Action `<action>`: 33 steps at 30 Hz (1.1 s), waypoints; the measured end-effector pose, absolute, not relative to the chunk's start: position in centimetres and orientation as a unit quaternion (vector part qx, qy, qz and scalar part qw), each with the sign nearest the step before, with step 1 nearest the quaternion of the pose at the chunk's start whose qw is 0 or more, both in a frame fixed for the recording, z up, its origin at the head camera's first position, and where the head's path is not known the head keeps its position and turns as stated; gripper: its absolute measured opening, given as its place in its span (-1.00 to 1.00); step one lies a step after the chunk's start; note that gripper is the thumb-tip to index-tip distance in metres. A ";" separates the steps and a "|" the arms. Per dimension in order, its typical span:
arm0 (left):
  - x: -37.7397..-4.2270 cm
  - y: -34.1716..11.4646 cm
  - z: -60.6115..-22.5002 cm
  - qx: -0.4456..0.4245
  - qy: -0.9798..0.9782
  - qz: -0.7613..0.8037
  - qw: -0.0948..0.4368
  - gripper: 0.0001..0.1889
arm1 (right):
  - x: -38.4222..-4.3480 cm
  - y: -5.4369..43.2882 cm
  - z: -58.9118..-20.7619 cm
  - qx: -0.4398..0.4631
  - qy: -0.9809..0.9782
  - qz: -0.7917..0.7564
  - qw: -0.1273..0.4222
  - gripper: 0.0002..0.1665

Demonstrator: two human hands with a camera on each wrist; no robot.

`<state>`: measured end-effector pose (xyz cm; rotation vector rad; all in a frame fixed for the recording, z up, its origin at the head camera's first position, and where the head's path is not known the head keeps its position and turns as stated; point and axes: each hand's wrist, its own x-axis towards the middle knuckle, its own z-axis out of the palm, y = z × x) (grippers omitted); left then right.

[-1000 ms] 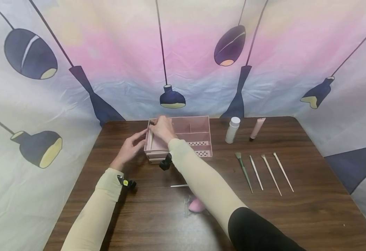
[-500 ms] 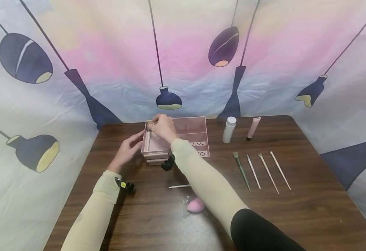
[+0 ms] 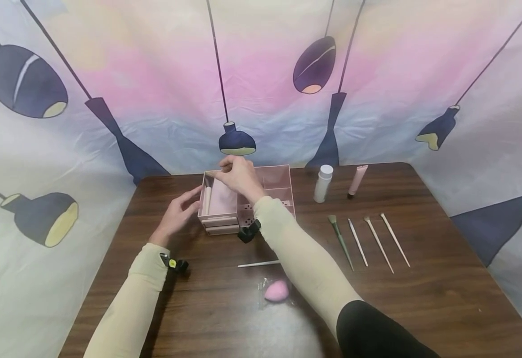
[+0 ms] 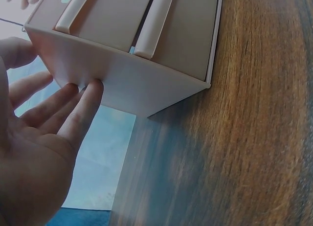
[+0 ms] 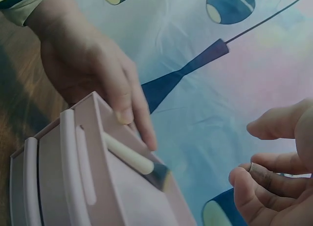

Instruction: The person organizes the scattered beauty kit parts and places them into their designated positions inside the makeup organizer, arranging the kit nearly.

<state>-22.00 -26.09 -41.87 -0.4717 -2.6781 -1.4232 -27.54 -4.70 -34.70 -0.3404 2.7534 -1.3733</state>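
Note:
A pink organizer box point(image 3: 275, 175) with drawers stands at the back left of the table. Inside its left compartment lies a makeup brush with a pale handle point(image 5: 129, 155) and a dark-tipped head. My left hand point(image 3: 175, 216) is at the box's left side, its extended fingertips touching the outer wall in the left wrist view point(image 4: 46, 133). Above the box is my right hand point(image 3: 243, 178), lifted off the brush; in the right wrist view its fingers point(image 5: 271, 123) are loosely bent and hold nothing.
A white bottle point(image 3: 323, 185) and pink tube point(image 3: 357, 181) stand at the back right. Several brushes, including a green one point(image 3: 341, 242), lie in front of them. A thin white stick point(image 3: 257, 264) and a wrapped pink makeup sponge point(image 3: 277, 291) lie nearer me.
My right hand has let go of the brush in the left compartment and risen up and to the right. The left hand stays against the box. The head view has shifted slightly.

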 end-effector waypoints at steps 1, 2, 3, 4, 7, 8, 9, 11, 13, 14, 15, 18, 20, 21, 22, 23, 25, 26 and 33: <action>-22.0 -26.1 -41.8 -0.153 -0.872 -0.464 0.035 -0.49 | -27.4 -4.5 -34.6 -0.111 0.889 -0.445 0.021 -0.54; -21.9 -26.1 -41.8 -0.153 -0.872 -0.463 0.034 -0.48 | -27.3 -4.3 -34.4 -0.110 0.888 -0.446 0.017 -0.57; -21.9 -26.1 -41.8 -0.152 -0.872 -0.465 0.031 -0.48 | -27.2 -4.1 -34.3 -0.111 0.887 -0.448 0.013 -0.59; -21.8 -26.2 -41.8 -0.149 -0.873 -0.464 0.029 -0.48 | -27.0 -3.9 -34.2 -0.112 0.886 -0.450 0.009 -0.61; -21.4 -26.6 -41.9 -0.135 -0.875 -0.464 0.022 -0.47 | -26.6 -3.5 -33.9 -0.121 0.881 -0.457 0.001 -0.62; -21.4 -26.7 -42.0 -0.131 -0.875 -0.465 0.021 -0.47 | -26.4 -3.4 -33.8 -0.126 0.879 -0.459 0.000 -0.61; -21.3 -26.7 -42.0 -0.129 -0.876 -0.465 0.019 -0.47 | -26.3 -3.2 -33.6 -0.131 0.879 -0.458 -0.002 -0.61; -21.4 -26.7 -42.1 -0.129 -0.875 -0.466 0.017 -0.46 | -26.0 -2.6 -33.1 -0.137 0.879 -0.457 -0.009 -0.61; -21.7 -26.5 -42.1 -0.137 -0.873 -0.468 0.016 -0.45 | -25.7 -1.8 -32.6 -0.141 0.877 -0.460 -0.022 -0.62; -21.8 -26.4 -42.1 -0.141 -0.872 -0.469 0.018 -0.46 | -25.5 -1.4 -32.4 -0.141 0.875 -0.462 -0.029 -0.62; -22.0 -26.3 -42.1 -0.144 -0.871 -0.469 0.019 -0.46 | -25.4 -0.9 -32.2 -0.143 0.874 -0.464 -0.037 -0.63; -22.2 -26.2 -42.2 -0.152 -0.872 -0.465 0.026 -0.47 | -24.8 0.5 -32.0 -0.143 0.870 -0.468 -0.058 -0.63; -22.3 -26.2 -42.2 -0.153 -0.873 -0.462 0.030 -0.47 | -24.5 1.4 -31.9 -0.144 0.866 -0.473 -0.073 -0.62; -22.3 -26.2 -42.2 -0.155 -0.873 -0.462 0.030 -0.47 | -24.3 1.9 -31.8 -0.144 0.865 -0.474 -0.082 -0.62; -22.3 -26.2 -42.1 -0.156 -0.873 -0.461 0.030 -0.47 | -24.2 2.3 -31.8 -0.142 0.863 -0.477 -0.088 -0.61; -22.3 -26.2 -42.1 -0.157 -0.873 -0.462 0.029 -0.47 | -24.0 2.7 -31.8 -0.140 0.861 -0.480 -0.094 -0.61; -22.3 -26.2 -41.9 -0.159 -0.873 -0.460 0.030 -0.47 | -23.7 3.3 -31.7 -0.140 0.855 -0.489 -0.100 -0.61; -22.2 -26.2 -41.9 -0.159 -0.873 -0.461 0.030 -0.47 | -23.5 3.6 -31.6 -0.139 0.854 -0.491 -0.103 -0.61; -22.1 -26.1 -41.8 -0.151 -0.873 -0.463 0.021 -0.47 | -22.8 5.1 -31.5 -0.135 0.853 -0.493 -0.107 -0.64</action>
